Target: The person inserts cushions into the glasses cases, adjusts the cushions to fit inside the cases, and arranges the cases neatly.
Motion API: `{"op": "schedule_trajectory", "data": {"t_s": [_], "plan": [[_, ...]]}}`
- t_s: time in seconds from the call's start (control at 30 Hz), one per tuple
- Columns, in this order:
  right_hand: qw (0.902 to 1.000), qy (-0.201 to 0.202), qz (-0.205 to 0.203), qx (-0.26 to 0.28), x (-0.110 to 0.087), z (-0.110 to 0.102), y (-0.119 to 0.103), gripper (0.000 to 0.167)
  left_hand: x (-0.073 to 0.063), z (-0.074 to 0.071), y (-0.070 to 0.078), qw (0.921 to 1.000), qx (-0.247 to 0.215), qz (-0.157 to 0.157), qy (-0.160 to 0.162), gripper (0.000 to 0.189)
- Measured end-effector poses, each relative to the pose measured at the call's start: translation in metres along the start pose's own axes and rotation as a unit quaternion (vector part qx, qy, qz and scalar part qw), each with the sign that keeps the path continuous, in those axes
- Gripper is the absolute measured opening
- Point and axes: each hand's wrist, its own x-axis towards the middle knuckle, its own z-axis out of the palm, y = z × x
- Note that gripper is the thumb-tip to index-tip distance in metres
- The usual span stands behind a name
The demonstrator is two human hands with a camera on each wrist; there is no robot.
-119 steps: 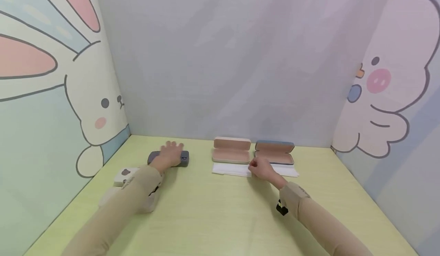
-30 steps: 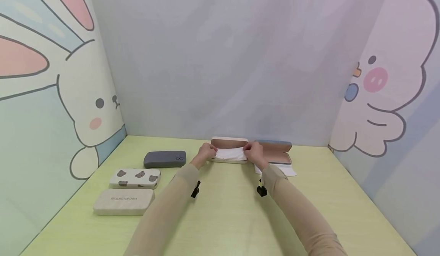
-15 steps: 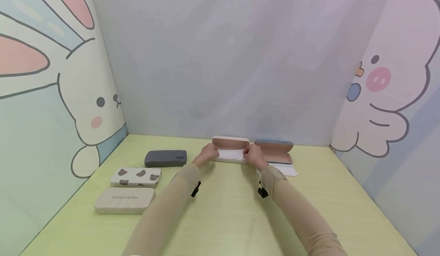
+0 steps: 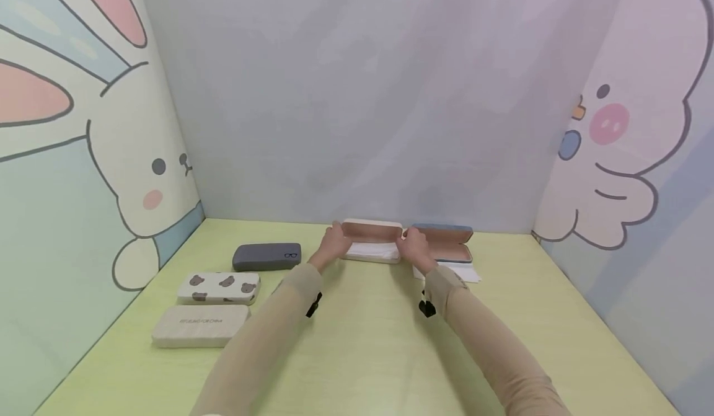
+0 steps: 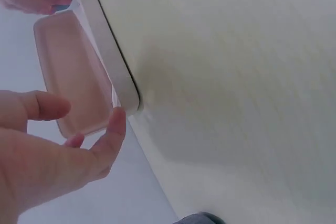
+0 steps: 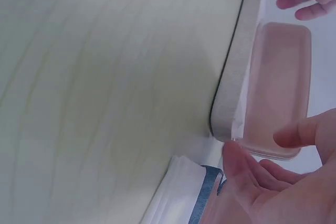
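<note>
Left hand [image 4: 332,243], right hand [image 4: 415,247], apart, loosely spread, flanking oblong, round-cornered, pink-lined case [image 4: 372,232], white cloth [image 4: 370,251] inside

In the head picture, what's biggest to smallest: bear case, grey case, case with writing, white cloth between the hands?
1. Case with writing
2. Bear case
3. Grey case
4. White cloth
Nearer ones look bigger, so real case sizes are unsure.

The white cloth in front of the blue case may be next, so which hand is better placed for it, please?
Probably the right: the right hand is at the end of the cream case nearer the white cloth; the left hand is at the opposite end.
</note>
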Motion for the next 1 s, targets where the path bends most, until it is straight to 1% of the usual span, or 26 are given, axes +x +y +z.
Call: {"op": "schedule_trajectory", "data": {"t_s": [0.03,0.07,0.13,0.2,0.27,0.37,0.47,0.57,0.67,0.73,0.83,1.0], "plan": [[1.0000,-0.004,0.004,0.006,0.000,-0.001,-0.001,0.034,0.002,-0.001,-0.001,0.9990,-0.043,-0.014,-0.005,0.055],[0.9999,-0.009,0.006,0.013,0.001,-0.001,-0.002,0.038,0.003,-0.003,-0.002,0.9960,-0.083,-0.029,-0.014,0.057],[0.9994,-0.019,0.009,0.029,0.001,-0.002,-0.003,0.046,0.006,-0.004,-0.005,0.9871,-0.147,-0.056,-0.033,0.059],[0.9978,-0.037,0.012,0.055,0.001,-0.001,-0.003,0.052,0.007,-0.006,-0.007,0.9784,-0.187,-0.074,-0.048,0.062],[0.9947,-0.055,0.015,0.086,0.000,-0.002,-0.003,0.057,0.008,-0.007,-0.009,0.9737,-0.203,-0.085,-0.060,0.063],[0.9887,-0.087,0.017,0.121,-0.003,-0.005,-0.001,0.065,0.007,-0.011,-0.010,0.9728,-0.198,-0.086,-0.084,0.064],[0.9826,-0.112,0.019,0.147,-0.005,-0.007,0.000,0.066,0.000,-0.017,-0.010,0.9724,-0.182,-0.093,-0.113,0.065],[0.9768,-0.132,0.031,0.166,-0.009,-0.008,0.002,0.067,-0.006,-0.023,-0.011,0.9708,-0.173,-0.101,-0.132,0.067],[0.9678,-0.152,0.054,0.193,-0.014,-0.011,0.003,0.073,-0.012,-0.027,-0.013,0.9692,-0.172,-0.108,-0.140,0.067],[0.9593,-0.170,0.070,0.215,-0.018,-0.013,0.005,0.077,-0.017,-0.029,-0.014,0.9678,-0.174,-0.112,-0.144,0.066],[0.9497,-0.190,0.075,0.237,-0.024,-0.017,0.007,0.080,-0.024,-0.032,-0.016,0.9659,-0.178,-0.114,-0.149,0.064],[0.9422,-0.209,0.074,0.251,-0.032,-0.020,0.009,0.080,-0.037,-0.035,-0.017,0.9652,-0.178,-0.114,-0.155,0.062]]}}
